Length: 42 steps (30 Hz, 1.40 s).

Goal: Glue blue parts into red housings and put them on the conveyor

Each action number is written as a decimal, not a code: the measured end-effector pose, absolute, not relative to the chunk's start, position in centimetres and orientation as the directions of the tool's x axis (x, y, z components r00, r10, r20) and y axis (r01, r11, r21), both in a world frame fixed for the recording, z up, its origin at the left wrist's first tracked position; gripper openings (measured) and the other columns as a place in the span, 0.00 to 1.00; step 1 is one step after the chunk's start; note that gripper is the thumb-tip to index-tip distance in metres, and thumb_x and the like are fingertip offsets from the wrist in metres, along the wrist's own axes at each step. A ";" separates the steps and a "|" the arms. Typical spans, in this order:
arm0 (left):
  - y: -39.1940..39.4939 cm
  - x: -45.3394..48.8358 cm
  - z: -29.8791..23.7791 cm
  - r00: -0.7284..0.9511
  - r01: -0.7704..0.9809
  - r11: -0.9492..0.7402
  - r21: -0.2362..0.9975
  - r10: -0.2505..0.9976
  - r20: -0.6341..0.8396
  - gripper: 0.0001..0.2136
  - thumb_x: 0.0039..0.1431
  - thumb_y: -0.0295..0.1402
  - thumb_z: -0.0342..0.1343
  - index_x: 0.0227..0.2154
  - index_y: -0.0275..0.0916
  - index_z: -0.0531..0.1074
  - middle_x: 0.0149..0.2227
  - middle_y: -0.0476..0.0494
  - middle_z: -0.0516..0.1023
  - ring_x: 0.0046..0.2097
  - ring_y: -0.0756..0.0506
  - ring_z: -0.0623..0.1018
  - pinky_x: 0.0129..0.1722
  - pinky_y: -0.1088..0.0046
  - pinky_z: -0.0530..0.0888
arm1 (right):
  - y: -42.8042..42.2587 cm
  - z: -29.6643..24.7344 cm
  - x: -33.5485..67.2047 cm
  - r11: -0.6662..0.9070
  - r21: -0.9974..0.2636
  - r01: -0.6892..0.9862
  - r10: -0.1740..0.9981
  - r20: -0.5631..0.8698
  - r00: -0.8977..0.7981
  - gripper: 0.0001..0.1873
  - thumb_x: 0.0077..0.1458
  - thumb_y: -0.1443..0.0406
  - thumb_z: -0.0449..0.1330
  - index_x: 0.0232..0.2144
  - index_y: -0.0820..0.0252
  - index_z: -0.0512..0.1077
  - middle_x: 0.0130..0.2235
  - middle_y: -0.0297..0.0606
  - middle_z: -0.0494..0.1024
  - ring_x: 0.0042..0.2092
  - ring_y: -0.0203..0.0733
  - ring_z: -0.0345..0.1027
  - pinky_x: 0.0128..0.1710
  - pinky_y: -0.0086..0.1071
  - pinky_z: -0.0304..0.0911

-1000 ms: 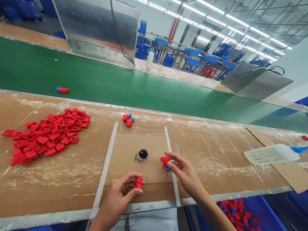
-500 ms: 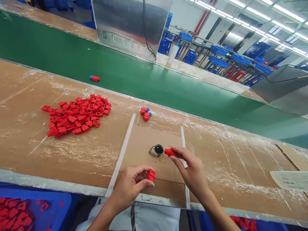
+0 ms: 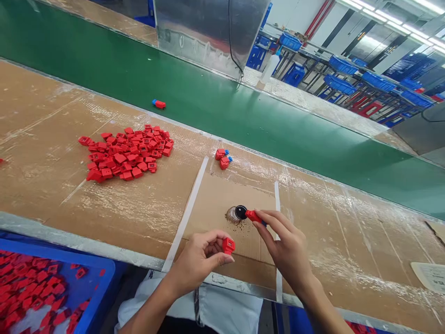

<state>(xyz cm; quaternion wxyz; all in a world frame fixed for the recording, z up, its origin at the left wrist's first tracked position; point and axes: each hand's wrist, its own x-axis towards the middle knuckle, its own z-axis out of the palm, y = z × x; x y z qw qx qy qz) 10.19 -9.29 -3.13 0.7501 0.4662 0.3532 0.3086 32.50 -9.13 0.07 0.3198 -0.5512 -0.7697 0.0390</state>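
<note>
Two bare hands work at the near side of a round black disc (image 3: pixel 240 212), which lies on a cardboard sheet (image 3: pixel 222 204) among brown specks. The left hand (image 3: pixel 196 264), nearer the viewer and below the disc, pinches a red plastic block (image 3: pixel 228 246) between thumb and fingers. The right hand (image 3: pixel 287 241), just to the disc's right, grips a red plastic part with a blue end (image 3: pixel 253 216) in a narrow pinch, its red tip at the disc's edge.

Toward the viewer and left of the disc, a blue crate (image 3: pixel 69 253) holds many red parts. Two white tape strips (image 3: pixel 189 215) flank the disc on the brown cardboard-covered surface (image 3: pixel 41 185). Beyond the disc lies a small cluster of red-and-blue parts (image 3: pixel 222 158), and further left sits a large heap of red parts (image 3: pixel 125 153). Farther beyond the disc, one red-and-blue part (image 3: pixel 159 104) lies on a green conveyor belt (image 3: pixel 243 120). Past the belt, blue crates (image 3: pixel 342 65) stand on metal racks.
</note>
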 end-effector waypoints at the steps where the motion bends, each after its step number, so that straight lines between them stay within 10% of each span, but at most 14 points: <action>1: -9.3 10.2 -3.1 0.560 -0.131 0.373 0.919 0.792 -0.242 0.07 0.56 0.32 0.62 0.37 0.37 0.73 0.30 0.52 0.69 0.32 0.52 0.68 0.33 0.78 0.65 | -9.1 0.1 32.5 0.399 -0.403 0.824 0.868 0.457 -0.197 0.11 0.64 0.68 0.58 0.48 0.56 0.74 0.44 0.40 0.79 0.43 0.41 0.75 0.42 0.32 0.71; 42: -9.3 10.3 -2.6 0.582 -0.101 0.374 0.922 0.774 -0.250 0.09 0.58 0.32 0.62 0.41 0.37 0.73 0.31 0.52 0.69 0.33 0.53 0.66 0.33 0.77 0.64 | -9.1 0.5 32.4 0.421 -0.298 0.857 0.841 0.482 -0.246 0.11 0.62 0.71 0.61 0.47 0.58 0.74 0.43 0.37 0.78 0.43 0.37 0.74 0.42 0.30 0.69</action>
